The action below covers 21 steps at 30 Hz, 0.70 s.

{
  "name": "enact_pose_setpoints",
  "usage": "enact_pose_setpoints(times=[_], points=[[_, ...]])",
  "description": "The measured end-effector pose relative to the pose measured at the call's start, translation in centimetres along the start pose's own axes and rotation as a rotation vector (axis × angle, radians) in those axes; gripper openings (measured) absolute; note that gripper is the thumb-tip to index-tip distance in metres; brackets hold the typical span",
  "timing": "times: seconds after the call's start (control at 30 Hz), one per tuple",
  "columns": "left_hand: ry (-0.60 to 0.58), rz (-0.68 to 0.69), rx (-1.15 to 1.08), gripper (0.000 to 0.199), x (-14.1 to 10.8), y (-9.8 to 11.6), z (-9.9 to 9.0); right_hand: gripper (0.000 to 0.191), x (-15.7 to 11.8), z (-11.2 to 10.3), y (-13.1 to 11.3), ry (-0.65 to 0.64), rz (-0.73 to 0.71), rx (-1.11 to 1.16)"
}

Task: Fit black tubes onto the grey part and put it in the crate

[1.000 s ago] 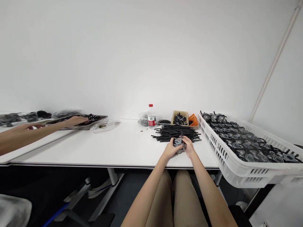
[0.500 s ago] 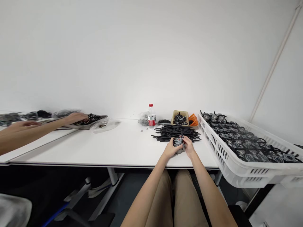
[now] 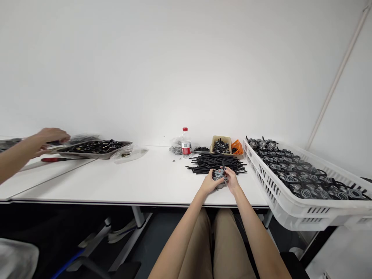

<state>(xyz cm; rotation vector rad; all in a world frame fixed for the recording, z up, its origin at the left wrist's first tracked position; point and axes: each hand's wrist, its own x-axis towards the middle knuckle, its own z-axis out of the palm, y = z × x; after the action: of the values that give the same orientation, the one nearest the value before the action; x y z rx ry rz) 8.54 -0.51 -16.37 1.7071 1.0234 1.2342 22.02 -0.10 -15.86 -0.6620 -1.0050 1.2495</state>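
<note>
This is a small assembly workshop: a plain white table (image 3: 139, 182) bears a heap of black tubes (image 3: 215, 162), small parts bins (image 3: 221, 145), and a white crate (image 3: 290, 209) filled with identical metal parts (image 3: 293, 174) at right.

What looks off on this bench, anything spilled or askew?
Little stands out. A few small dark bits lie loose on the table beside the water bottle. The white crate overhangs the table's right end. Both hands hold the small metal part.

No readable text anywhere. Bottle (image 3: 186, 142) by the wall has a red label with white marks, too small to read. No legible marks on crates, parts or table.
</note>
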Motion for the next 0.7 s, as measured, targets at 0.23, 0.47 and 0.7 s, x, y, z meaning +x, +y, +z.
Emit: enact_pose_setpoints(times=[0.23,0.47,0.7], points=[[-0.009,-0.012,-0.01,0.045,-0.05,0.04,-0.08,0.035,0.03,-0.08,0.03,-0.002,-0.009,0.002],[-0.005,-0.006,-0.006,0.044,-0.07,0.17,-0.04,0.034,0.04,-0.03,-0.04,0.001,-0.01,-0.003],[0.006,-0.002,0.008,0.045,0.11,-0.07,-0.04,0.033,0.11,-0.07,0.06,0.007,-0.007,0.004]])
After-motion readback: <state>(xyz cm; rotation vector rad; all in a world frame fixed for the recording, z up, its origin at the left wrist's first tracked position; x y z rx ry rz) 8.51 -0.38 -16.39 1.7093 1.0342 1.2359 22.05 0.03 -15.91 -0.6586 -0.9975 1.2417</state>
